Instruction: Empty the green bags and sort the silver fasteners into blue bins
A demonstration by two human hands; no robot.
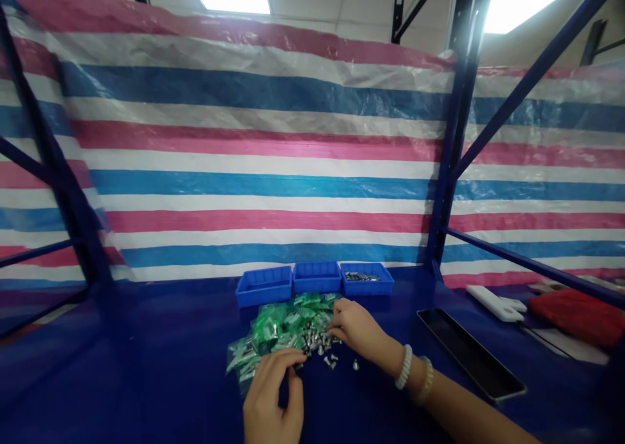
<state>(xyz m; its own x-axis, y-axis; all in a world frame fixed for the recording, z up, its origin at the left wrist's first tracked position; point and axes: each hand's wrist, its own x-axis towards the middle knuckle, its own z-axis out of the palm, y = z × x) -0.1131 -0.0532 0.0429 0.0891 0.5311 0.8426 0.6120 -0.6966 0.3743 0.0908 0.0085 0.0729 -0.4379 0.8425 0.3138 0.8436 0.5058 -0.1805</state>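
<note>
A loose scatter of small silver screws (312, 343) lies on the blue work surface (146, 372), at the centre of the view and overlapping the lower right edge of a heap of green plastic packets (273, 323). Some screws lie apart from the heap, out toward 4 o'clock. The packets are glossy and crumpled, and the small items inside them are hard to make out.

The left hand (273, 392) sits at 7 o'clock from the screws, its fingers curled in narrowly toward the thumb. Whether it holds a small part is too hidden to tell. The right hand (354, 327) reaches in from 3 o'clock, its fingertips (336, 320) drawn close together and down at the screws, touching the edge of the scatter; any grip is unclear. Two beaded bracelets (415, 374) circle the right wrist.

At 12 o'clock, three blue plastic trays (316, 277) stand side by side just beyond the packets, and the rightmost holds a few metal parts (361, 276). A black tablet (471, 353) lies at 3 o'clock, with a white power bank (491, 303) and a red cloth (579, 317) at 2 o'clock. Behind rise blue steel shelving uprights (452, 138) and a striped tarpaulin (244, 151).
</note>
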